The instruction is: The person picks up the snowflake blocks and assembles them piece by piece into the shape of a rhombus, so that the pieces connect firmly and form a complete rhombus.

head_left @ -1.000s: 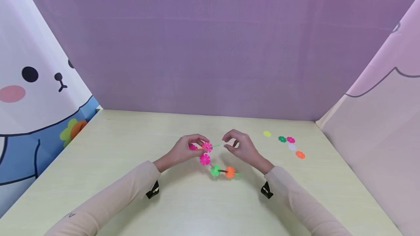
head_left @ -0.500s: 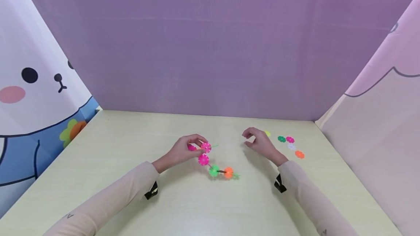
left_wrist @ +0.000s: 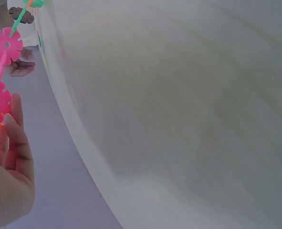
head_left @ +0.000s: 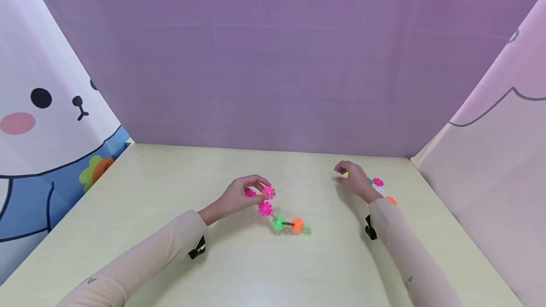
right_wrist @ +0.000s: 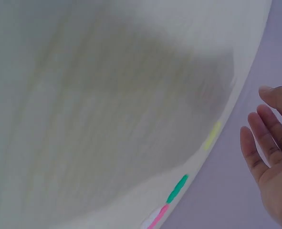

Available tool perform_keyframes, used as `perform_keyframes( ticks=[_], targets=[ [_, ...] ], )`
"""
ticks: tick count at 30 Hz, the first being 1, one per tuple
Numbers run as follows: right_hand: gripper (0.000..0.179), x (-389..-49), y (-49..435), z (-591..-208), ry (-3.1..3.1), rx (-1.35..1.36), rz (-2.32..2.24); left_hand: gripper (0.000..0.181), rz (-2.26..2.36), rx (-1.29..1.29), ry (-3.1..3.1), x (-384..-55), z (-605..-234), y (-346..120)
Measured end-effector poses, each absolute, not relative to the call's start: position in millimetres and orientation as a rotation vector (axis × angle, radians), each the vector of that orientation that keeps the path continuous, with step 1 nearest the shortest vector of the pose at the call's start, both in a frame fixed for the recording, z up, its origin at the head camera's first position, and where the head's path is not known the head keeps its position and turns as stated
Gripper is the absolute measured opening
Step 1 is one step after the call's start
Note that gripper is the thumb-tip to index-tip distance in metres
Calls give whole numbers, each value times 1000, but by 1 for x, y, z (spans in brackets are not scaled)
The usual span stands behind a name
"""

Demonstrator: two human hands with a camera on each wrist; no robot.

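Observation:
My left hand pinches one end of a chain of interlocked notched plastic discs, held just above the table. Its pink discs are nearest the fingers; beyond them hang a green disc, a dark one seen edge-on, and an orange disc. The left wrist view shows a pink disc standing above the fingertips. Over at the right, my right hand hovers by a loose yellow disc, fingers loosely bent and holding nothing. In the right wrist view the yellow disc lies apart from the fingers.
Beside the right hand lie more loose discs: green, pink, white and orange, partly hidden by the hand and wrist. A purple panel rises at the back edge of the pale table.
My right hand has moved right, away from the chain and over to the yellow disc. The left hand and the chain have stayed nearly still.

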State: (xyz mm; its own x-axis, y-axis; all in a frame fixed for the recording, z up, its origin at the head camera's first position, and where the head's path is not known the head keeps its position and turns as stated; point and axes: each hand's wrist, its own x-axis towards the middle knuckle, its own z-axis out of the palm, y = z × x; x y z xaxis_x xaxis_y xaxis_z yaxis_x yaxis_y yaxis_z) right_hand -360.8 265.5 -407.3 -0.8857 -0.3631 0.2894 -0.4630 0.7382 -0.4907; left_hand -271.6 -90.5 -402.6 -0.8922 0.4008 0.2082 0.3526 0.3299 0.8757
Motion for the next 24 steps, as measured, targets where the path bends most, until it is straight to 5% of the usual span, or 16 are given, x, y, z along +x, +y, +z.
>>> perform_keyframes(
  ticks=[24],
  targets=[
    [34, -378, 286, -412, -3060, 419, 669, 27, 1623, 792, 2514, -269, -398, -93]
  ],
)
